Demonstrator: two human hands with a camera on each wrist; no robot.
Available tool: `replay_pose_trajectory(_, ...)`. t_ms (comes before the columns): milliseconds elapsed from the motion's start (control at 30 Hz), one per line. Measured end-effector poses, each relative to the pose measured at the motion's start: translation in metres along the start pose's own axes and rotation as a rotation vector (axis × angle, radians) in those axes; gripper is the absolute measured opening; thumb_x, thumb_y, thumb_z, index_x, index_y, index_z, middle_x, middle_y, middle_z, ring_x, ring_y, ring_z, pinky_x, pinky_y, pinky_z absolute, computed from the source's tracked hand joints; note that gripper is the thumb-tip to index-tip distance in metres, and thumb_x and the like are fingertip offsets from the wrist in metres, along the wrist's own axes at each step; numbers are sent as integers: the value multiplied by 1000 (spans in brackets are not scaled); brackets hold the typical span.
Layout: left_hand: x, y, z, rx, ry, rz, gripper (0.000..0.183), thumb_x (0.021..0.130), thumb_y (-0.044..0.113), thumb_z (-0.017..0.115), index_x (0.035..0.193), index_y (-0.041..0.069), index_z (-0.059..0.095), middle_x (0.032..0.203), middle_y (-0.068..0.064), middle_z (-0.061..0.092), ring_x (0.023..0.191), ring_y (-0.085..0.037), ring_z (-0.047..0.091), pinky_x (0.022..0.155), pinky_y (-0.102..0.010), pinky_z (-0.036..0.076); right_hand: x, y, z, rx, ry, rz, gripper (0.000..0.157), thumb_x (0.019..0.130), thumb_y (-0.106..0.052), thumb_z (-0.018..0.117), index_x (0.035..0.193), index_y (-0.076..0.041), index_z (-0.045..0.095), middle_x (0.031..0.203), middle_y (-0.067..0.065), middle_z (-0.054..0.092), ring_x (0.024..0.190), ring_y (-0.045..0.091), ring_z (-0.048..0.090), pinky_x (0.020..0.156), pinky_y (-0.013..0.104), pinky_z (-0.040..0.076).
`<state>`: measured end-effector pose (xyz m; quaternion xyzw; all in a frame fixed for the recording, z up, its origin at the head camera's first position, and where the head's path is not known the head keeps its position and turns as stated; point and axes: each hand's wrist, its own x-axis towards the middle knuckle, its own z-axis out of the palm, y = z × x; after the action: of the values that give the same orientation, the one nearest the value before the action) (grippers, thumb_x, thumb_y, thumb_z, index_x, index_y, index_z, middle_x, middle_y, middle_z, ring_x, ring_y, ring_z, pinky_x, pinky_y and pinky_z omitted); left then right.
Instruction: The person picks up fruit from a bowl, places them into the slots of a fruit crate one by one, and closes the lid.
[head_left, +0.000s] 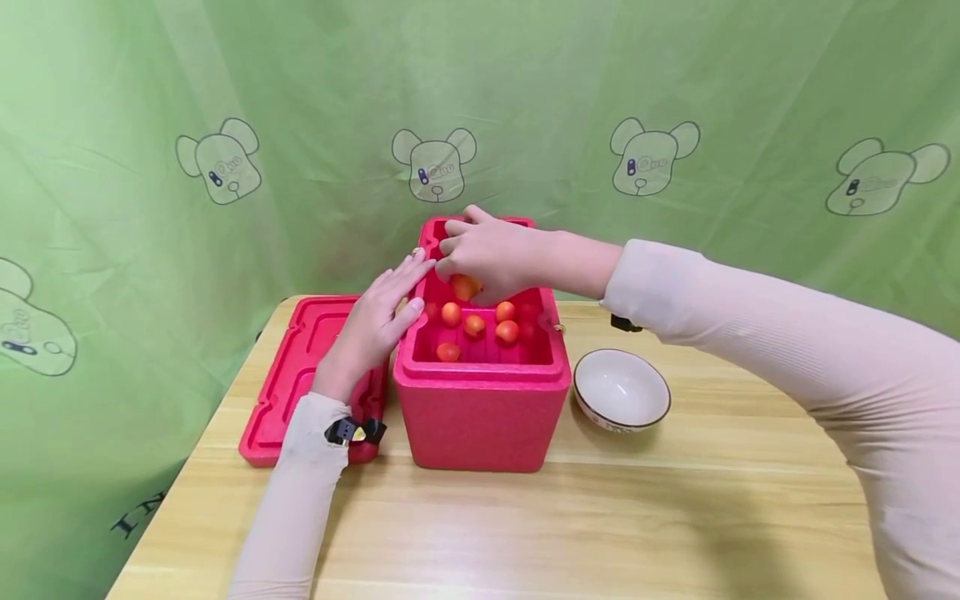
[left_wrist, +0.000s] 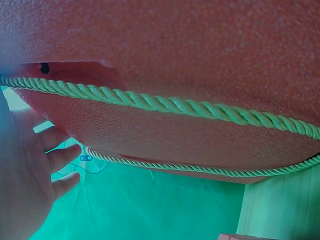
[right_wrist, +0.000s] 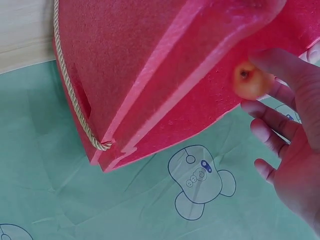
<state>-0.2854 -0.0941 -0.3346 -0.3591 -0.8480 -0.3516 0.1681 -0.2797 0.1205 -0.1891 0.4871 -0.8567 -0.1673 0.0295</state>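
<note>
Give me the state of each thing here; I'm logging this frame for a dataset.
Red foam box: open, upright, several small orange-red fruits inside.
Red lid: off, lying flat on the table left of the box.
Bowl: upright, empty.
Held fruit: pinched by the right hand above the box.
Left hand: fingers straight, resting against the box's left rim.

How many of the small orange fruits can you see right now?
6: one fruit held in the right hand; five in the red box, at and. The hand may hide more.
</note>
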Motion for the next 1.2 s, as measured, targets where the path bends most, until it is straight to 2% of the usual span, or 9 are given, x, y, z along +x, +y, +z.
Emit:
replay_pose_trajectory(200, 1, 1, 0, -7, 1, -3, 59, 101, 32, 47, 159, 20, 39, 168, -4, 30, 157, -21, 26, 128, -51, 19, -3, -1, 0, -12, 1, 9, 60, 76, -36, 88, 130, -16, 69, 127, 12, 69, 121, 30, 56, 102, 52, 38)
replay_pose_trajectory(433, 1, 2, -1, -7, -1, 0, 60, 101, 31, 48, 159, 21, 38, 169, -4, 28, 157, -21, 25, 128, -52, 19, -6, 0, 1, -44, 3, 22, 55, 77, -36, 86, 126, -16, 71, 123, 12, 69, 120, 31, 57, 102, 53, 38)
replay_pose_trajectory(733, 0, 4, 2, -6, -7, -7, 60, 103, 42, 43, 159, 23, 37, 169, -2, 28, 157, -19, 25, 129, -50, 18, -11, -1, 1, -49, 2, 27, 56, 77, -37, 86, 127, -16, 71, 121, 12, 69, 117, 30, 57, 101, 52, 39)
replay_pose_trajectory(967, 1, 8, 0, 0, -1, -10, 60, 101, 31, 48, 159, 21, 37, 169, -4, 28, 157, -21, 25, 128, -51, 18, -12, 0, -3, -46, 4, 42, 56, 77, -38, 85, 127, -17, 71, 122, 11, 69, 117, 29, 57, 100, 51, 38)
replay_pose_trajectory(1200, 0, 6, 1, 3, -8, -26, 60, 102, 36, 46, 160, 22, 36, 169, -3, 27, 158, -20, 24, 128, -53, 18, -17, 0, -9, -28, 11, 65, 56, 78, -38, 84, 128, -17, 70, 122, 10, 68, 116, 29, 56, 101, 51, 38)
